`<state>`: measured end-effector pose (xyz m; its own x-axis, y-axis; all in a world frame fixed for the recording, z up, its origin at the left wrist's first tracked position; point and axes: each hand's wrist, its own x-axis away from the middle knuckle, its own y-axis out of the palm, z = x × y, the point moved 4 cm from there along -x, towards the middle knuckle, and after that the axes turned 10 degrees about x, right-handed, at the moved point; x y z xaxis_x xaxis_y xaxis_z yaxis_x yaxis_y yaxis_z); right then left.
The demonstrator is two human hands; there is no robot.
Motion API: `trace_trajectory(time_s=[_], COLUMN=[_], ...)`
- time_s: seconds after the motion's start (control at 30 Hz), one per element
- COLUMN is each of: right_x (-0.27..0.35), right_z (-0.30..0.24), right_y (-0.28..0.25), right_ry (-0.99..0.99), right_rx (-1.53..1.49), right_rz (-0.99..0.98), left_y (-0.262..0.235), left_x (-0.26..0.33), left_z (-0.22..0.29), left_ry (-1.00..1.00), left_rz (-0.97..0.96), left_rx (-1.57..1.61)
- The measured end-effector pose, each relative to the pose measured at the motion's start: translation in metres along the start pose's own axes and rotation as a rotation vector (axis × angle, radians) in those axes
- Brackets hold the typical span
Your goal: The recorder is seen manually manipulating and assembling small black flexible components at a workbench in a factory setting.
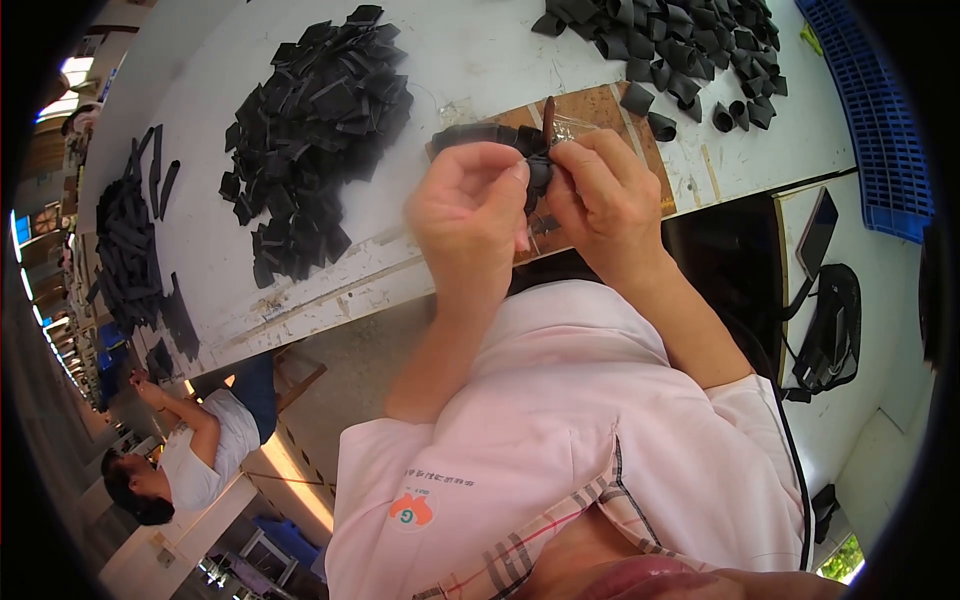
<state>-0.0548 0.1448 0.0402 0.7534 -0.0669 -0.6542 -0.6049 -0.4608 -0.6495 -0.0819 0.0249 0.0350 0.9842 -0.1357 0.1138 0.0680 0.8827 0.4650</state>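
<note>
Between my fingertips, over the table's front edge, is a small black piece of sheet material (pixel 538 175). My left hand (pixel 470 200) pinches it from the left, with thumb and forefinger pressed together. From the other side, my right hand (pixel 610 195) grips it with curled fingers. Both hands are above a brown board (pixel 648 135) on the white table. A dark brown stick-like piece (pixel 549 118) stands up just behind the fingers. More black pieces (pixel 470 134) lie on the board behind my left hand. The fingers partly hide the held piece.
A big heap of flat black pieces (pixel 325 110) lies left on the table (pixel 440 60); curled black loops (pixel 690 50) are at far right. Black strips (pixel 125 245) lie far left. A blue basket (pixel 865 110), phone (pixel 818 230) and black bag (pixel 830 330) are right. Another person (pixel 205 440) sits left.
</note>
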Motion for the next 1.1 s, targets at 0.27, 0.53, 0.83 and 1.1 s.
trace_trajectory(time_s=[0.27,0.53,0.83,1.1], right_x=[0.009,-0.054,-0.027,-0.038], right_z=[0.008,-0.001,0.025,0.005], right_y=[0.009,-0.021,0.013,-0.028], right_ry=[1.092,0.638,0.677,0.056], right_rx=[-1.769,-0.999,-1.257,-0.41], right_rz=[-0.543,-0.619,-0.719,-0.08], left_y=[0.007,0.017,0.002,0.026], left_x=[0.01,-0.02,-0.017,-0.023], left_z=[0.011,0.024,-0.006,0.039], left_ry=[0.104,-0.365,-0.131,0.612], left_rz=[-0.097,-0.317,-0.134,-0.394], left_rx=[-0.176,0.814,0.255,-0.417])
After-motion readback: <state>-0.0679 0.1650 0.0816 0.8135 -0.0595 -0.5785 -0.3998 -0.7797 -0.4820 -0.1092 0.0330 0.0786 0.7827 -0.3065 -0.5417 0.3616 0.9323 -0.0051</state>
